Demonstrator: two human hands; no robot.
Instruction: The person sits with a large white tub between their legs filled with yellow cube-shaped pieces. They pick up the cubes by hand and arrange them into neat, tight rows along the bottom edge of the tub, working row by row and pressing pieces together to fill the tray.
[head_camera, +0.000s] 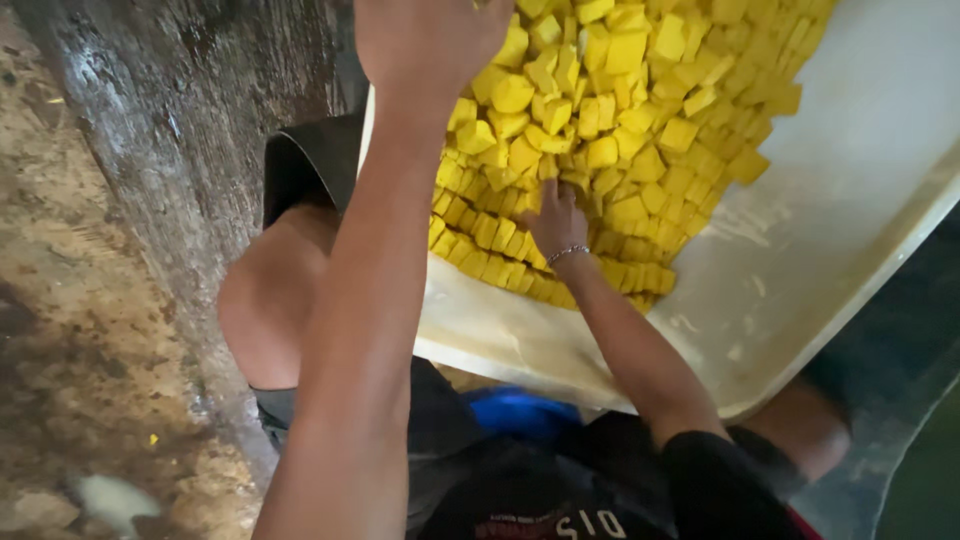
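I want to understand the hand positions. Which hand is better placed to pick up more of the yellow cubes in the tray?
Probably the right hand: it rests directly on the yellow cubes near the tray front wall. The left hand is raised at the picture's top edge, partly cut off.

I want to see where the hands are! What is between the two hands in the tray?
Only yellow cubes lie between the left hand and the right hand, piled in the pale tray, in the head view.
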